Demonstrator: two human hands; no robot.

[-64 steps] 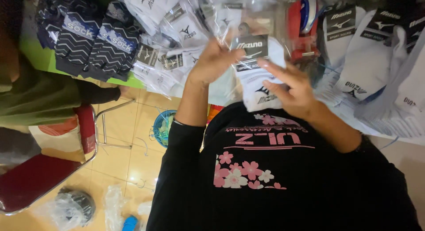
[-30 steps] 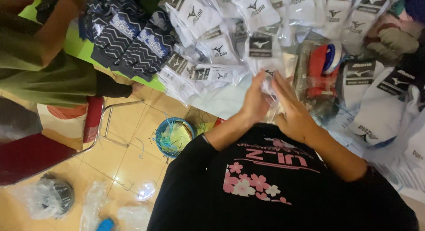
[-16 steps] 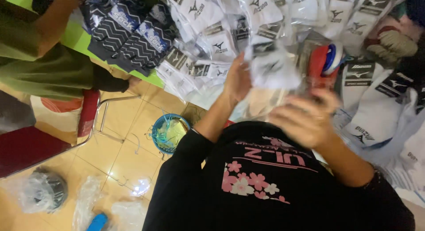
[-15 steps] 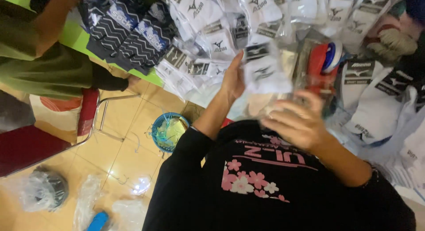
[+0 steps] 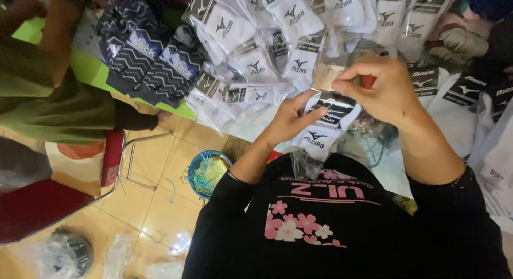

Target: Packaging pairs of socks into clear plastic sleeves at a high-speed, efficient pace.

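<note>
Both hands (image 5: 342, 105) hold clear bag (image 5: 320, 134) | inside, seemingly: white socks (image 5: 315, 140)

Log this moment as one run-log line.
left hand: holds bagged white socks | right hand: pinches bag top | behind: packed sock pile

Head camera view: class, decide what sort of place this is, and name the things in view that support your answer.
Probably a small sock packing or sorting spot. The table is heaped with bagged white socks and dark patterned socks; both hands hold a sock pack, and plastic wrappers litter the tiled floor.
</note>
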